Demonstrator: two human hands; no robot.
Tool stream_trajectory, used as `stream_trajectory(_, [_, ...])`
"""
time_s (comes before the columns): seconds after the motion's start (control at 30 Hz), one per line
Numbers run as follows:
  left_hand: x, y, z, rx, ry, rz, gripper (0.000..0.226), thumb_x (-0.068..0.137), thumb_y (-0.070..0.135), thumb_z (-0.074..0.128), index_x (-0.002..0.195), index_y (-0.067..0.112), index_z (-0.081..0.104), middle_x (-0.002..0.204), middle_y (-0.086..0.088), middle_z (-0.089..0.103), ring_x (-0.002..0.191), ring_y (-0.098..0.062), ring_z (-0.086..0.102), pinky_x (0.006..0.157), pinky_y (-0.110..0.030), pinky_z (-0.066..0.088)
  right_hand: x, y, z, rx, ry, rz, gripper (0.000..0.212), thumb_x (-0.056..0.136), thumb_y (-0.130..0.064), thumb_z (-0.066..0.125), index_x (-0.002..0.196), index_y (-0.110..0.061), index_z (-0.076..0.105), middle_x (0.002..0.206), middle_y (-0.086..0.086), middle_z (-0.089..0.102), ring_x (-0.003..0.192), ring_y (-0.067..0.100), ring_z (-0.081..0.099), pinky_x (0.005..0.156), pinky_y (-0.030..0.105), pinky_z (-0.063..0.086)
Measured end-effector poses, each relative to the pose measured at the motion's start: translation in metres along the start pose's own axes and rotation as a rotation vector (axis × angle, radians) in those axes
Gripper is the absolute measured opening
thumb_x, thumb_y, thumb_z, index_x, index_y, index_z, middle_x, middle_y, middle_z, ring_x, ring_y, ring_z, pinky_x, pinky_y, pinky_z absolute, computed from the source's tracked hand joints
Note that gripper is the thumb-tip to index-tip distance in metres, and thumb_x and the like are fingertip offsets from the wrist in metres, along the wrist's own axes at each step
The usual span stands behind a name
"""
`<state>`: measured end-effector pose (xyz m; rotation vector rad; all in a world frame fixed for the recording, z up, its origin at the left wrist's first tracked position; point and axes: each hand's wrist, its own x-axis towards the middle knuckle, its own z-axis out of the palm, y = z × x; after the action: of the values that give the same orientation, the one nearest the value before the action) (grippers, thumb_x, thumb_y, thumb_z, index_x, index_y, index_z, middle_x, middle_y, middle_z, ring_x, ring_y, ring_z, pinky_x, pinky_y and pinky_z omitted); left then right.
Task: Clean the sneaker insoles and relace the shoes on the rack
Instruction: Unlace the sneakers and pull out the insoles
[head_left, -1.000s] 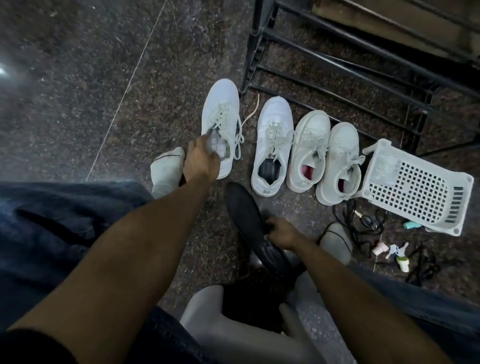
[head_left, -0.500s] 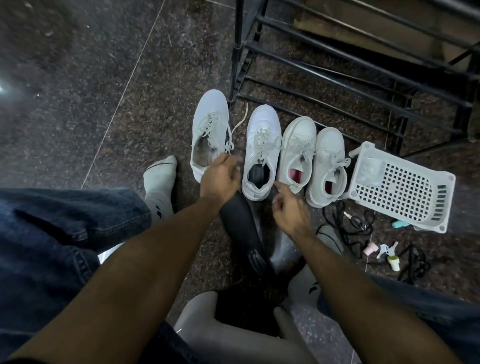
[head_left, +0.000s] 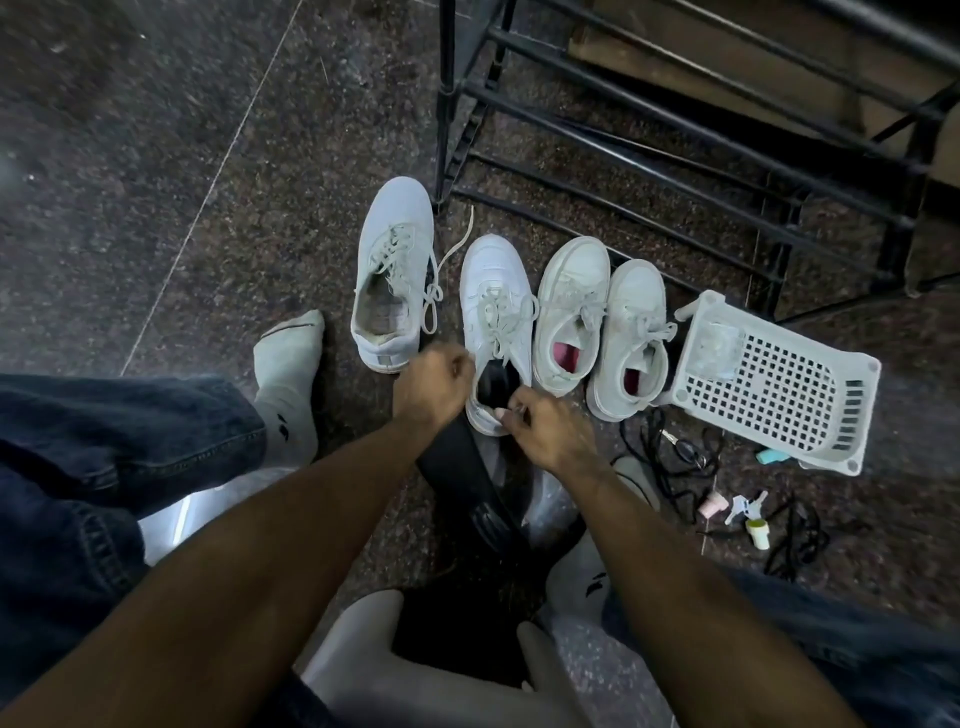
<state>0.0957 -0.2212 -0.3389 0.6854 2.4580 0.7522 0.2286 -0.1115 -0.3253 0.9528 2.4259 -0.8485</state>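
Both hands work at the heel opening of the second white sneaker (head_left: 496, 312) in a row of four on the stone floor (head_left: 156, 156), before the black rack (head_left: 649, 130). The left hand (head_left: 431, 387) is curled at the collar's left edge; what it holds is hidden. The right hand (head_left: 545, 431) pinches the collar's right rim. A loose black insole (head_left: 457, 467) lies below them.

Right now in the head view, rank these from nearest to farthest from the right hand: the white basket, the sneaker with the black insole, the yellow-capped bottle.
1. Sneaker with the black insole: touching the right hand, at its heel.
2. Yellow-capped bottle: on the floor, lower right.
3. White basket: lying on its side, far right; its near corner is about level with the bottle, too close to call firmly.
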Motion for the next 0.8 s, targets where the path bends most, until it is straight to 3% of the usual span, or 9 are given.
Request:
stream_trajectory(0.07, [0.016, 0.014, 0.000, -0.160, 0.060, -0.128, 0.030, 0.097, 0.037, 0.049, 0.094, 0.012, 0.066, 0.090, -0.011, 0.069, 0.084, -0.032, 0.064, 0.070, -0.036, 0.050, 0.001, 0.002, 0.003, 0.021, -0.010, 0.005, 0.024, 0.091, -0.049, 0.055, 0.094, -0.025, 0.058, 0.101, 0.004, 0.064, 0.093, 0.029, 0.060, 0.071, 0.035, 0.044])
stream_trajectory(0.17, [0.051, 0.040, 0.003, -0.134, -0.152, -0.273, 0.036, 0.092, 0.045, 0.052, 0.079, 0.012, 0.060, 0.077, -0.008, 0.063, 0.084, -0.031, 0.064, 0.065, -0.032, 0.044, 0.004, 0.001, 0.003, 0.003, -0.014, -0.002, 0.024, 0.091, -0.047, 0.056, 0.095, -0.023, 0.058, 0.104, 0.007, 0.065, 0.097, 0.031, 0.061, 0.069, 0.034, 0.040])
stream_trajectory(0.23, [0.070, 0.051, 0.006, 0.011, -0.297, -0.337, 0.030, 0.085, 0.040, 0.060, 0.092, 0.011, 0.059, 0.090, -0.005, 0.062, 0.090, -0.028, 0.064, 0.071, -0.031, 0.049, 0.007, 0.001, 0.001, -0.004, -0.038, 0.009, 0.024, 0.091, -0.047, 0.056, 0.097, -0.023, 0.058, 0.106, 0.008, 0.065, 0.101, 0.031, 0.060, 0.071, 0.034, 0.039])
stream_trajectory(0.3, [0.083, 0.055, 0.010, 0.119, -0.320, -0.372, 0.035, 0.082, 0.027, 0.062, 0.110, 0.006, 0.057, 0.107, -0.009, 0.062, 0.098, -0.030, 0.063, 0.078, -0.035, 0.055, 0.009, 0.001, 0.001, 0.008, -0.058, 0.020, 0.026, 0.090, -0.048, 0.057, 0.097, -0.023, 0.058, 0.106, 0.008, 0.066, 0.102, 0.031, 0.060, 0.073, 0.035, 0.040])
stream_trajectory(0.4, [0.086, 0.053, 0.013, 0.131, -0.282, -0.285, 0.027, 0.083, 0.017, 0.057, 0.105, 0.003, 0.062, 0.106, -0.009, 0.065, 0.097, -0.028, 0.064, 0.080, -0.035, 0.055, 0.010, 0.002, 0.001, 0.029, -0.053, 0.026, 0.027, 0.088, -0.049, 0.059, 0.094, -0.023, 0.058, 0.103, 0.008, 0.067, 0.101, 0.032, 0.061, 0.076, 0.036, 0.043])
stream_trajectory(0.53, [0.087, 0.044, 0.007, -0.266, -0.110, -0.293, 0.012, 0.085, 0.011, 0.059, 0.086, 0.009, 0.070, 0.090, -0.011, 0.071, 0.082, -0.024, 0.066, 0.077, -0.033, 0.057, 0.010, 0.001, 0.002, 0.032, -0.042, 0.018, 0.028, 0.088, -0.050, 0.060, 0.093, -0.023, 0.060, 0.101, 0.006, 0.067, 0.096, 0.031, 0.062, 0.072, 0.033, 0.044])
stream_trajectory(0.67, [0.101, 0.075, -0.033, -0.864, 0.116, -0.320, 0.020, 0.087, -0.003, 0.062, 0.073, 0.012, 0.060, 0.072, -0.004, 0.063, 0.057, -0.012, 0.057, 0.050, -0.025, 0.051, 0.008, 0.000, 0.001, 0.062, -0.066, 0.032, 0.022, 0.090, -0.048, 0.060, 0.084, -0.027, 0.054, 0.098, 0.005, 0.066, 0.094, 0.030, 0.062, 0.078, 0.037, 0.050])
stream_trajectory(0.8, [0.125, 0.102, -0.078, -0.928, 0.210, -0.158, 0.016, 0.091, -0.001, 0.059, 0.077, 0.007, 0.056, 0.068, -0.010, 0.058, 0.045, -0.016, 0.054, 0.040, -0.026, 0.046, 0.010, -0.001, -0.001, 0.058, -0.081, 0.042, 0.024, 0.089, -0.047, 0.060, 0.086, -0.024, 0.057, 0.096, 0.003, 0.066, 0.090, 0.026, 0.062, 0.080, 0.039, 0.051])
